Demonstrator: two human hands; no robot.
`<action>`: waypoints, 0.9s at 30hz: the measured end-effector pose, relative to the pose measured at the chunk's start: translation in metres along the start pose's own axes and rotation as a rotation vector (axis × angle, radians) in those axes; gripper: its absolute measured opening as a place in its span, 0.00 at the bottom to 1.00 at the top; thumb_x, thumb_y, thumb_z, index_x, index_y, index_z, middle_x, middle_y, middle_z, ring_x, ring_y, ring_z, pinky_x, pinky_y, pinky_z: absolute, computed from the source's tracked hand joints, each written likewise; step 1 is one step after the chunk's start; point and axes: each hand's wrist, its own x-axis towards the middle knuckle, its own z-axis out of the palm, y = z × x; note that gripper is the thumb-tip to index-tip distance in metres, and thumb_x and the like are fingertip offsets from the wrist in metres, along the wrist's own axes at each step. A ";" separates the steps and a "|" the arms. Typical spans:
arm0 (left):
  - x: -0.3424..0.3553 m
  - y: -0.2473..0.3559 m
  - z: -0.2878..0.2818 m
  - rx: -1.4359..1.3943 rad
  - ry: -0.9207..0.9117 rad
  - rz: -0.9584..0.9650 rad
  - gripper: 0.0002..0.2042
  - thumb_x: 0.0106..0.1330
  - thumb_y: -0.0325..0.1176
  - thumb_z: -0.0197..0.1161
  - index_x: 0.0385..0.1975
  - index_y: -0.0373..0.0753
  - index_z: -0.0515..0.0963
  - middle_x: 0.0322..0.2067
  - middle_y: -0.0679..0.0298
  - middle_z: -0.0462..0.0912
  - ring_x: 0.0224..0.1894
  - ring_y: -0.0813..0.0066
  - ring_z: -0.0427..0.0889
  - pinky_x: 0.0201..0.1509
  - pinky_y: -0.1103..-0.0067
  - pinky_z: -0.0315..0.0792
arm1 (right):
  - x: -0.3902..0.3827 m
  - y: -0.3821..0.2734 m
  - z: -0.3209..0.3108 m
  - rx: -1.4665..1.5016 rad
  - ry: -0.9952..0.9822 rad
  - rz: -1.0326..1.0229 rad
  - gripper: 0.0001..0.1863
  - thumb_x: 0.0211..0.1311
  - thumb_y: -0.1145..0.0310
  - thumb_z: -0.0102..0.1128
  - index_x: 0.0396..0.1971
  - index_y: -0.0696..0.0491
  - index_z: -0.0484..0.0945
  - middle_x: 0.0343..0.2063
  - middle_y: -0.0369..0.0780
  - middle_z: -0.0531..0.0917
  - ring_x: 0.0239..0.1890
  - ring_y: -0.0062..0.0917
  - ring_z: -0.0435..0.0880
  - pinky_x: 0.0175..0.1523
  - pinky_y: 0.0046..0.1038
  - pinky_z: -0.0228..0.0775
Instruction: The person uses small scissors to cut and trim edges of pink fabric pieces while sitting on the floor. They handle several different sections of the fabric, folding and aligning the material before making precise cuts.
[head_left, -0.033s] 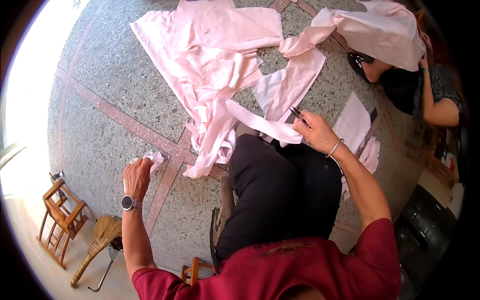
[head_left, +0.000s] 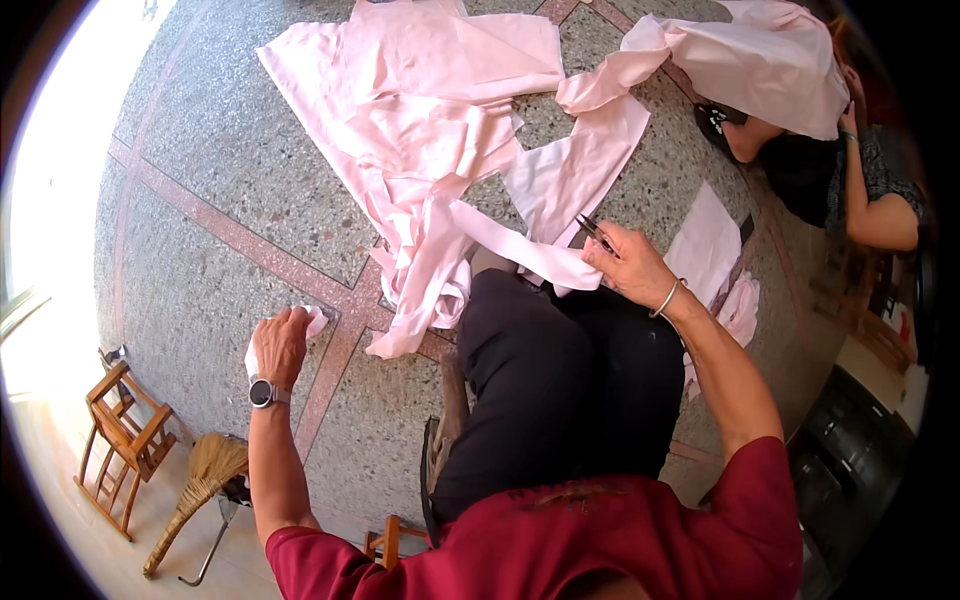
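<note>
Pink cloth (head_left: 420,60) lies on the floor (head_left: 220,150), open room along its left edge. I see the left hand (head_left: 281,348) closed on a scrap (head_left: 318,321), the right hand (head_left: 634,266) gripping snips (head_left: 590,228) and a strip (head_left: 525,248).

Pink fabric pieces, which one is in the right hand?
The long, narrow strip, its end held in the right hand beside a dark pointed tool. The left hand holds a small scrap; the broad cloth lies on the floor.
</note>
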 end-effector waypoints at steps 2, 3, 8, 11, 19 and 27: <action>0.025 -0.001 0.037 -0.064 -0.126 -0.064 0.09 0.64 0.40 0.61 0.33 0.41 0.77 0.27 0.59 0.78 0.32 0.55 0.79 0.38 0.63 0.69 | 0.000 -0.019 0.003 0.091 -0.077 0.022 0.10 0.67 0.67 0.56 0.33 0.59 0.73 0.22 0.36 0.77 0.17 0.14 0.72 0.27 0.21 0.66; 0.037 0.006 0.052 -0.103 -0.251 -0.111 0.11 0.63 0.42 0.61 0.34 0.41 0.78 0.28 0.58 0.79 0.34 0.54 0.80 0.41 0.63 0.70 | 0.000 -0.023 0.004 0.095 -0.082 -0.001 0.09 0.67 0.68 0.56 0.33 0.59 0.73 0.23 0.36 0.77 0.18 0.14 0.72 0.27 0.21 0.66; 0.093 0.083 0.106 -0.365 -0.349 -0.097 0.21 0.66 0.53 0.57 0.40 0.38 0.80 0.38 0.53 0.82 0.40 0.55 0.82 0.43 0.65 0.74 | -0.002 -0.040 0.012 0.086 -0.176 -0.151 0.09 0.68 0.69 0.56 0.37 0.60 0.73 0.27 0.36 0.78 0.27 0.18 0.77 0.35 0.22 0.70; 0.121 0.159 0.094 -1.467 -0.746 -0.603 0.34 0.68 0.64 0.46 0.51 0.34 0.74 0.47 0.51 0.81 0.50 0.59 0.80 0.51 0.68 0.74 | -0.008 -0.054 0.018 0.005 -0.248 -0.378 0.08 0.66 0.72 0.58 0.38 0.60 0.73 0.30 0.38 0.79 0.33 0.24 0.79 0.42 0.24 0.71; 0.143 0.220 0.074 -2.165 -0.223 -0.585 0.13 0.67 0.24 0.56 0.51 0.35 0.72 0.34 0.66 0.79 0.30 0.80 0.79 0.34 0.83 0.76 | -0.004 -0.052 0.028 0.055 -0.409 -0.540 0.08 0.62 0.73 0.59 0.40 0.57 0.74 0.32 0.41 0.81 0.37 0.36 0.83 0.44 0.32 0.73; 0.091 0.049 0.031 -0.980 0.367 -0.449 0.12 0.72 0.28 0.50 0.52 0.32 0.73 0.42 0.63 0.79 0.40 0.78 0.75 0.44 0.80 0.71 | -0.040 -0.029 -0.017 -0.001 0.009 -0.214 0.09 0.65 0.73 0.56 0.42 0.61 0.76 0.32 0.45 0.83 0.37 0.34 0.85 0.42 0.29 0.76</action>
